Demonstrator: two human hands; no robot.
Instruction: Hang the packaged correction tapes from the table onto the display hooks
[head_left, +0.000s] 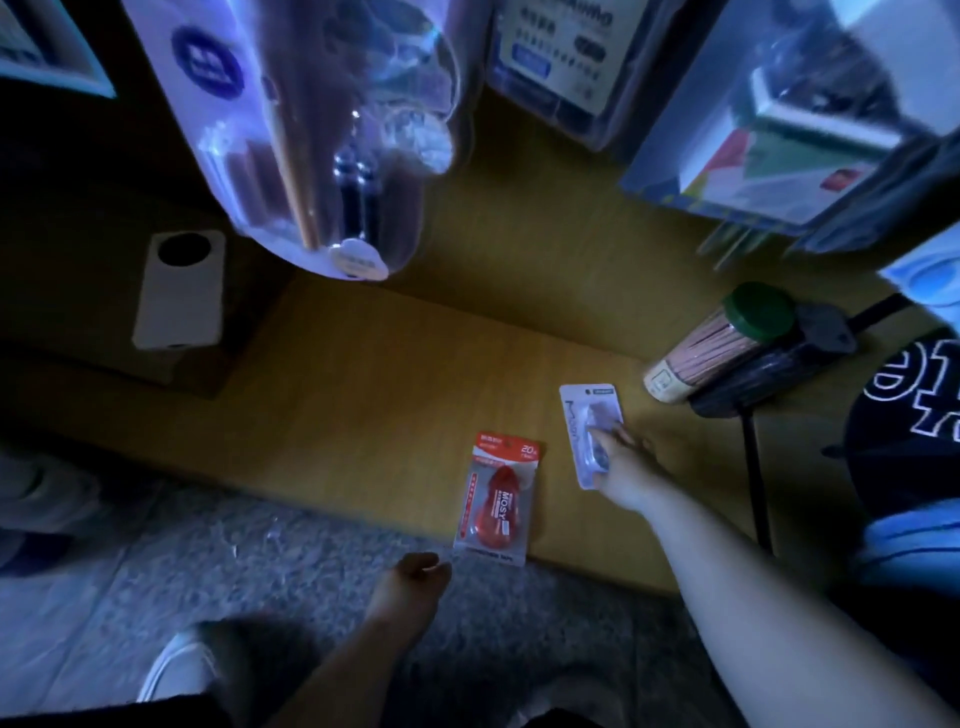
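Two packs. White tape (589, 434): gripped by right hand (621, 467); could be dropped if pinched shallowly. Red tape (496, 501): at surface (363, 405) edge; could be knocked off by slack, empty left hand (413, 582).

The bench (363, 364) is yellow-brown with a faint wood grain. The red pack (498, 501) carries white lettering; the pale pack (584, 415) is greyish white. The floor (260, 561) is speckled grey. The tube's cap (761, 312) is green.

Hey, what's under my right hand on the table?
A white correction tape package, lying on the wooden table. Your right hand grips its lower right part, so that part and the table beneath are hidden.
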